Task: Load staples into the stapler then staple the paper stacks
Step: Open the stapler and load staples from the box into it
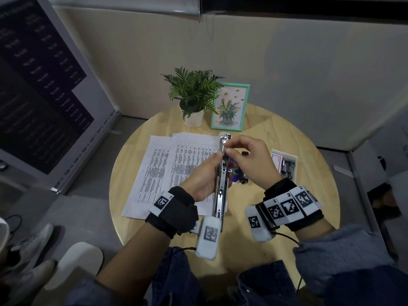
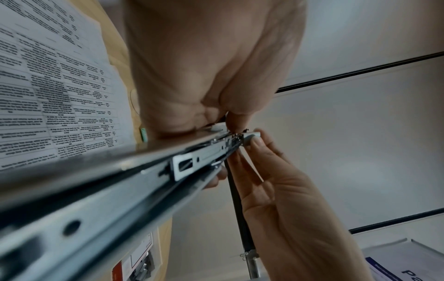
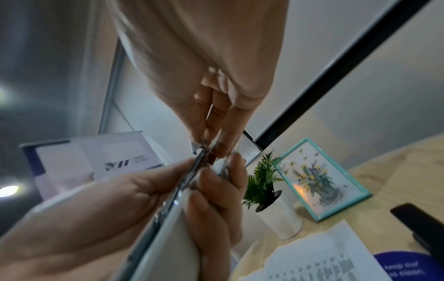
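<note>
A long white stapler (image 1: 220, 184) is swung open, its metal staple rail (image 2: 144, 180) facing up. My left hand (image 1: 212, 171) grips its middle and holds it in the air above the table. My right hand (image 1: 228, 149) pinches the front end of the rail with thumb and forefinger (image 2: 254, 141); what lies between them is too small to tell. In the right wrist view my right fingertips (image 3: 211, 150) meet the rail above my left hand (image 3: 120, 209). Two printed paper stacks (image 1: 154, 168) lie overlapped on the round wooden table (image 1: 254, 122). An open staple box (image 1: 284, 164) sits at the right.
A potted fern (image 1: 194, 96) and a teal picture frame (image 1: 230, 107) stand at the table's far edge. A black object (image 1: 244, 178) and a purple round card (image 1: 234, 171) lie under my hands. A display board (image 1: 44, 96) stands left of the table.
</note>
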